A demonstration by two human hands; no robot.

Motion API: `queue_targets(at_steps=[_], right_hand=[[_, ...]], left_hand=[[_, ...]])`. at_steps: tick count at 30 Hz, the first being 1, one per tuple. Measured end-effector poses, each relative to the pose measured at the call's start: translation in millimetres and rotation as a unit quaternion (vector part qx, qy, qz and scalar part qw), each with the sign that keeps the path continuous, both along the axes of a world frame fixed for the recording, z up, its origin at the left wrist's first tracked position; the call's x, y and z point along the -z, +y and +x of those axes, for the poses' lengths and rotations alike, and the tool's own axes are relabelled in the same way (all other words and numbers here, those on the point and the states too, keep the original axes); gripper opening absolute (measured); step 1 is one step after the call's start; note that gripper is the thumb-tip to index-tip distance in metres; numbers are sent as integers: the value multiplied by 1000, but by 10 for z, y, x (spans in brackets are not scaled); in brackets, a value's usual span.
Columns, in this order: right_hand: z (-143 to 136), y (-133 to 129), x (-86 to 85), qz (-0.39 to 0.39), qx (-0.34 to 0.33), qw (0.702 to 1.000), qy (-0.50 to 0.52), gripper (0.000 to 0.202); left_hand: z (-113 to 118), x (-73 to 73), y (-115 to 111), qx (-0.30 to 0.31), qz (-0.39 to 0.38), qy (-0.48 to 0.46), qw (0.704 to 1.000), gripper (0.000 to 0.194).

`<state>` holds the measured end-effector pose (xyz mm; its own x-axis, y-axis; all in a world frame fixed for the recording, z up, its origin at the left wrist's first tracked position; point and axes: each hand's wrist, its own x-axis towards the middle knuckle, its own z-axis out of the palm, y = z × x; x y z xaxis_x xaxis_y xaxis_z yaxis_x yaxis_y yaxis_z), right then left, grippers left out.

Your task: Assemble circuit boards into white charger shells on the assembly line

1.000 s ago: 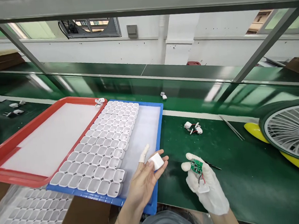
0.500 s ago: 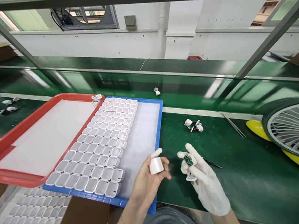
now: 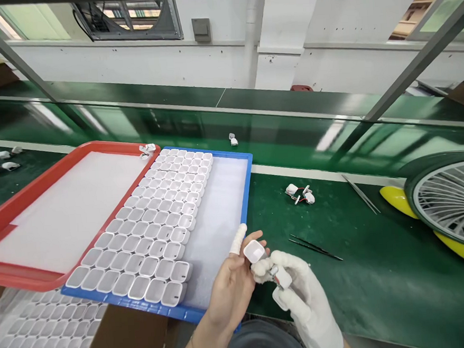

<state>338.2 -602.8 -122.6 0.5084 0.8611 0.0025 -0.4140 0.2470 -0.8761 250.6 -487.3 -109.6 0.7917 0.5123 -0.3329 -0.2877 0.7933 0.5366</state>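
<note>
Low in the middle, my left hand [image 3: 230, 288], bare but for a white cover on one finger, is closed on a small white plastic housing [image 3: 254, 251], its hollow side facing up. Close against it on the right, my right hand [image 3: 310, 296] wears a white glove. Its fingers pinch a small white plug part [image 3: 282, 278] with a bit of red and metal showing. A second white piece [image 3: 279, 299] hangs just below, partly hidden by the fingers. Rows of matching white housings [image 3: 156, 290] stand in a blue tray [image 3: 247, 191] to the left.
A red tray [image 3: 23, 196] with a white liner overlaps the blue tray's left side. Black tweezers [image 3: 315, 247], silver tweezers [image 3: 360, 194] and a wired white assembly [image 3: 300, 193] lie on the green table. A fan [image 3: 457, 206] stands at the right; a box of housings [image 3: 48, 335] sits lower left.
My right hand has moved left and turned, bringing its part beside the housing. The housing has tipped so its hollow side shows. The black tweezers are now fully uncovered.
</note>
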Motion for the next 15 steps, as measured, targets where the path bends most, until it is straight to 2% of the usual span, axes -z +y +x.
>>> queue_targets(at_steps=[4,6,8,11,15], right_hand=[[7,32,-37,14,69,997,13,36],[25,28,-69,32,68,997,12,34],[52,9,-93,39,62,997,-17,31],[129,-56,-120,15,75,983,-169,34],[286,-152,-225,-57,92,915,-388,59]], left_hand=[[-112,-14,-54,48,151,-9,987,62],[-158,-32,-58,62,226,10,972,64],[-185,-45,-56,44,293,29,955,68],[-204,-57,-50,-14,399,77,913,79],[-233,-89,-39,-49,527,134,838,90]])
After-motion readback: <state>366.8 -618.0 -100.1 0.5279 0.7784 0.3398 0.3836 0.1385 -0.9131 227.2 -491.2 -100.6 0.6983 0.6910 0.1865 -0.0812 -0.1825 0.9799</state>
